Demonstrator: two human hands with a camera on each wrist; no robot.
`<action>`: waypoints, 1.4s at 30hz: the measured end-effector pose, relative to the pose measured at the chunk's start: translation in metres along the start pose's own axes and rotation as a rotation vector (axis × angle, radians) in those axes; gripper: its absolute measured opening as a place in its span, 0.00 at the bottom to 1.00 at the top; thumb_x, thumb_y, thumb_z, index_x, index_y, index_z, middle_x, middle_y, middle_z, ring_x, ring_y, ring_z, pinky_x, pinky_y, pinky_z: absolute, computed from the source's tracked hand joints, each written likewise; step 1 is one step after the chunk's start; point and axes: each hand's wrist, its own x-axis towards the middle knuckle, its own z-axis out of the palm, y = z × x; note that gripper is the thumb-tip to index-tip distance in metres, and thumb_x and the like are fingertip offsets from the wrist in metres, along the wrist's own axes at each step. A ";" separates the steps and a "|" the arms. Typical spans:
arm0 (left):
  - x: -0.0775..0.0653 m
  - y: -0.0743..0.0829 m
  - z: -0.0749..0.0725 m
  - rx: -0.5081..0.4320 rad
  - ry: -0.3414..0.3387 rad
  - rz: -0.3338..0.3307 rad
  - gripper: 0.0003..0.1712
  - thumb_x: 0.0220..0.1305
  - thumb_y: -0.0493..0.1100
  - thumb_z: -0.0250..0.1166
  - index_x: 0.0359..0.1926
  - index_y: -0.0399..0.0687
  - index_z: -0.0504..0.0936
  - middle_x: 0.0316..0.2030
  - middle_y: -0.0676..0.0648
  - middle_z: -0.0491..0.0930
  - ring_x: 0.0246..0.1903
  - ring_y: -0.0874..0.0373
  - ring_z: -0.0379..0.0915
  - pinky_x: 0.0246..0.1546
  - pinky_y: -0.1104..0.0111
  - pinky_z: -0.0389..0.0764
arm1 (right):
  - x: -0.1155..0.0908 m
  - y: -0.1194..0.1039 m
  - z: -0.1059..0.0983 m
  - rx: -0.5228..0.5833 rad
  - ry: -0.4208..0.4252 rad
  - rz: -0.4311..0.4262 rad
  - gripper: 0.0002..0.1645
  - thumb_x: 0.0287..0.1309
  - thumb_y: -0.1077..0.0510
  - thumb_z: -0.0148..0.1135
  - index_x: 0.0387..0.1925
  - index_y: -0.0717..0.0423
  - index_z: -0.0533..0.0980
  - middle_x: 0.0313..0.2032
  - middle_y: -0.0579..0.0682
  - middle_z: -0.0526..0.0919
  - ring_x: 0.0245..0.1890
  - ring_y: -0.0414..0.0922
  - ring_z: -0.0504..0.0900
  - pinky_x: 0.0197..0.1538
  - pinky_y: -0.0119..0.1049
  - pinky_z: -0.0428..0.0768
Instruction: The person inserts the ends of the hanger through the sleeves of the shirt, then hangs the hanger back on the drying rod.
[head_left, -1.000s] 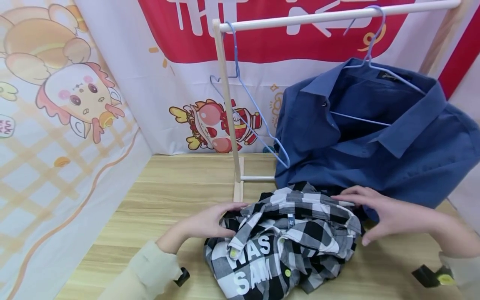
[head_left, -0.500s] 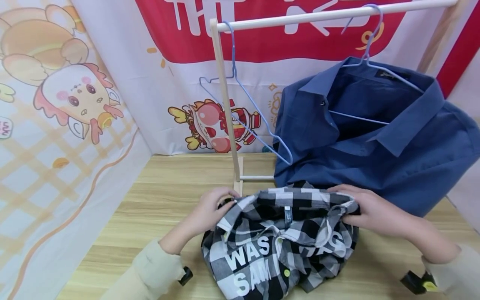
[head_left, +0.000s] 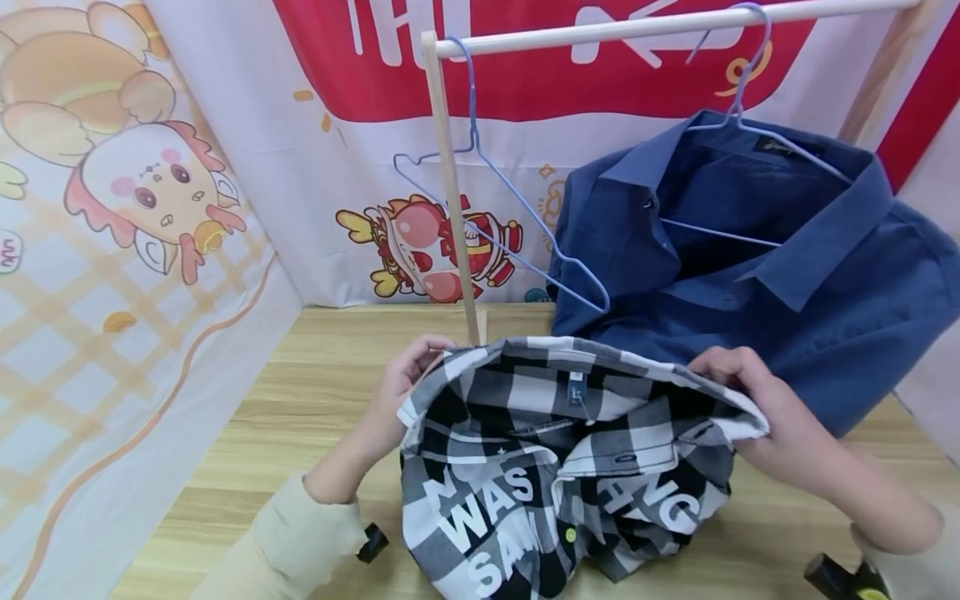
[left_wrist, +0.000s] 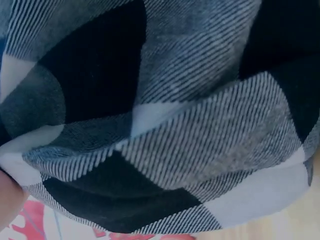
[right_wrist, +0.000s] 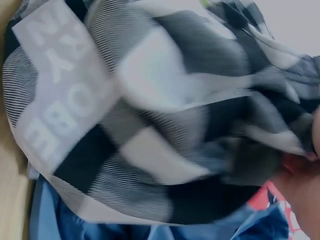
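Note:
A black, grey and white checked shirt [head_left: 525, 483] with white lettering and a yellow button lies bunched on the wooden table, its collar raised and spread. My left hand [head_left: 393, 400] grips the collar's left side; the fingers are partly hidden behind the cloth. On the opposite side, my right hand [head_left: 776, 412] holds the collar's right end, fingers curled behind it. Checked cloth [left_wrist: 165, 150] fills most of the left wrist view. In the right wrist view the shirt [right_wrist: 165, 160] is blurred, with part of my right hand [right_wrist: 297, 190] at the edge.
Behind the shirt stands a clothes rack [head_left: 637, 32] with a white rail. A blue shirt [head_left: 750, 275] hangs on a hanger at its right. A bare blue hanger [head_left: 551, 242] hangs at its left end. The wooden table [head_left: 300, 400] extends to the left.
Both hands have taken hold of the checked shirt's collar, lifted it and drawn it wider apart. The collar now stands open, showing the inside label. The bare hanger has swung slightly.

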 end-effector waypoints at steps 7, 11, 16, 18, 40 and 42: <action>0.011 -0.002 -0.010 0.080 -0.044 -0.057 0.12 0.69 0.29 0.60 0.51 0.30 0.80 0.44 0.42 0.84 0.40 0.56 0.77 0.45 0.69 0.79 | 0.003 -0.001 0.007 0.039 0.198 -0.063 0.15 0.77 0.62 0.50 0.39 0.74 0.62 0.52 0.35 0.77 0.49 0.34 0.75 0.52 0.22 0.69; 0.007 -0.022 -0.009 0.207 -0.151 -0.224 0.12 0.75 0.36 0.59 0.53 0.37 0.83 0.47 0.42 0.85 0.43 0.54 0.78 0.48 0.62 0.79 | -0.002 0.003 0.012 0.005 0.179 0.004 0.18 0.47 0.85 0.49 0.41 0.73 0.65 0.51 0.34 0.76 0.53 0.31 0.76 0.55 0.20 0.71; -0.001 -0.022 -0.006 0.248 -0.135 -0.245 0.18 0.80 0.45 0.53 0.56 0.39 0.83 0.53 0.43 0.83 0.52 0.49 0.78 0.54 0.54 0.77 | 0.000 0.001 0.014 -0.030 0.152 0.000 0.06 0.71 0.67 0.51 0.40 0.71 0.67 0.50 0.35 0.76 0.55 0.31 0.76 0.57 0.21 0.71; -0.003 -0.011 -0.002 0.317 -0.156 -0.222 0.21 0.77 0.52 0.58 0.60 0.44 0.81 0.55 0.44 0.80 0.51 0.48 0.76 0.50 0.53 0.78 | 0.002 -0.001 0.015 -0.041 0.158 -0.019 0.11 0.73 0.62 0.51 0.40 0.70 0.67 0.49 0.38 0.77 0.55 0.30 0.76 0.57 0.21 0.71; 0.002 -0.001 -0.007 0.555 0.323 0.102 0.13 0.52 0.23 0.67 0.36 0.39 0.80 0.31 0.45 0.76 0.29 0.57 0.70 0.26 0.72 0.73 | 0.011 -0.006 0.012 -0.209 0.126 0.047 0.31 0.35 0.87 0.58 0.45 0.66 0.74 0.42 0.57 0.83 0.47 0.26 0.75 0.54 0.15 0.70; 0.005 0.006 -0.009 0.595 0.390 0.207 0.13 0.49 0.22 0.67 0.35 0.38 0.79 0.30 0.44 0.75 0.29 0.57 0.69 0.26 0.73 0.70 | 0.009 -0.003 0.013 -0.234 0.110 0.050 0.33 0.34 0.87 0.60 0.46 0.65 0.75 0.42 0.55 0.84 0.45 0.28 0.77 0.53 0.15 0.70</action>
